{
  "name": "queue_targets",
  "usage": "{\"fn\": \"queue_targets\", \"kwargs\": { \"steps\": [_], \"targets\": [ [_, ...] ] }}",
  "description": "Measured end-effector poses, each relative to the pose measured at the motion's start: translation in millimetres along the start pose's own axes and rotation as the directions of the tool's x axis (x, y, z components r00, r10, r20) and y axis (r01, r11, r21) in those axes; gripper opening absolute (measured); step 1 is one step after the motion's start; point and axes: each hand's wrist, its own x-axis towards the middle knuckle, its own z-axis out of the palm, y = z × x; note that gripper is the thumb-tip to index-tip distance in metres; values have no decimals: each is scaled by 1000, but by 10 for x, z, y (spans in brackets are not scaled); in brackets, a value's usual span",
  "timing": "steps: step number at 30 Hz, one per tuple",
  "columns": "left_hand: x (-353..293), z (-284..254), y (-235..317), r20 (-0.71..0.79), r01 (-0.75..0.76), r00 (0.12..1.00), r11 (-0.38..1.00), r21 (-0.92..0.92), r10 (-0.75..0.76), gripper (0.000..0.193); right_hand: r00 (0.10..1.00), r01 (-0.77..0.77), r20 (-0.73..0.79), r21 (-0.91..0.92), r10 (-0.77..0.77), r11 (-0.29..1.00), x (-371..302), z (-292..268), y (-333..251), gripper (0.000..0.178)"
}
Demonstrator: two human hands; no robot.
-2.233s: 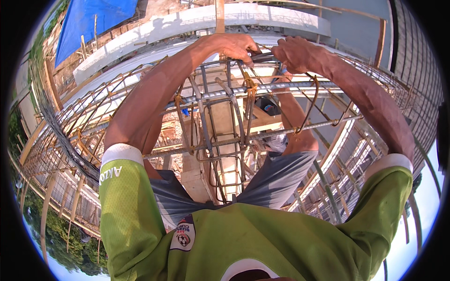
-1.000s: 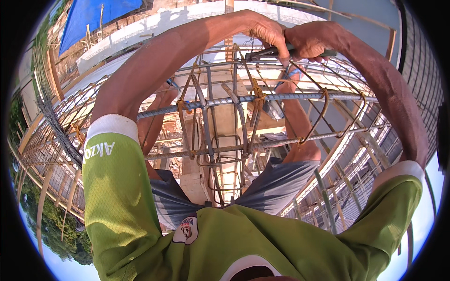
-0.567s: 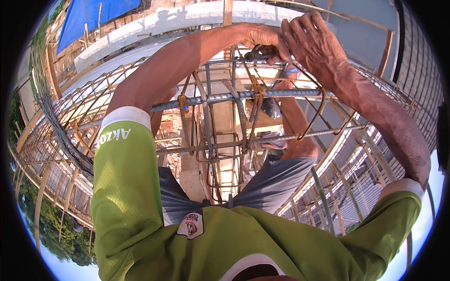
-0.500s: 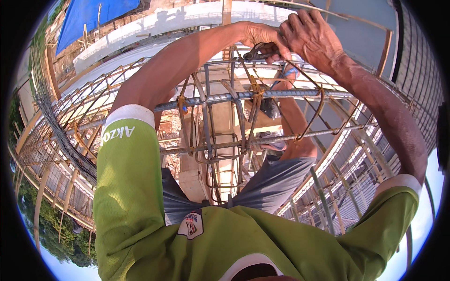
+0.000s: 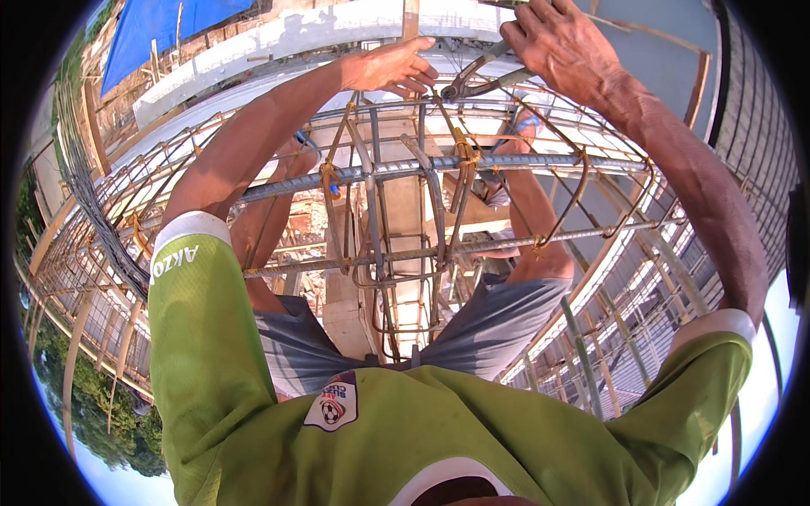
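Note:
My right hand (image 5: 564, 49) is closed around the handles of a pair of pincers (image 5: 454, 89) at the top of the view. The pincers' jaws rest at a crossing on the far bar of a steel rebar cage (image 5: 540, 161). To the left of the jaws, my left hand (image 5: 393, 67) is stretched out with its fingers apart, holding nothing I can see. Bent stirrups (image 5: 371, 202) stand close together below the hands. Rusty tie wire (image 5: 466, 152) wraps the ribbed bar where a stirrup crosses it.
My legs (image 5: 531, 207) show through the cage on both sides of a wooden board (image 5: 342, 316). A bundle of dark wire (image 5: 110, 244) hangs at the left. A blue sheet (image 5: 164, 38) lies at the far left, near a pale concrete beam (image 5: 295, 38). Poles rise at the lower right.
My left hand has let go near the pincers and moved left, its fingers opening. The right hand has shifted slightly up and right, and the pincers' handles now show.

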Motion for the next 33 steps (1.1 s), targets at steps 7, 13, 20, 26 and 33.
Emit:
{"fn": "queue_targets", "kwargs": {
  "steps": [7,13,20,26,33],
  "targets": [
    [21,-48,-195,49,-16,999,999,31,14,82,996,-38,82,57,33,998,-57,105,40,20],
    [-5,51,-236,-44,2,999,976,220,7,55,993,-107,46,-4,107,994,-148,492,-1,24],
    [228,-64,-280,0,-90,995,943,322,95,31,994,-104,43,78,101,992,-72,409,49,23],
    [87,-27,-277,-44,-22,999,977,212,32,38,999,-11,-47,28,12,1000,111,314,150,30],
    [19,73,-156,-54,38,999,778,627,-5,28,999,-1,45,116,-5,993,-20,532,153,26]
  ]
}}
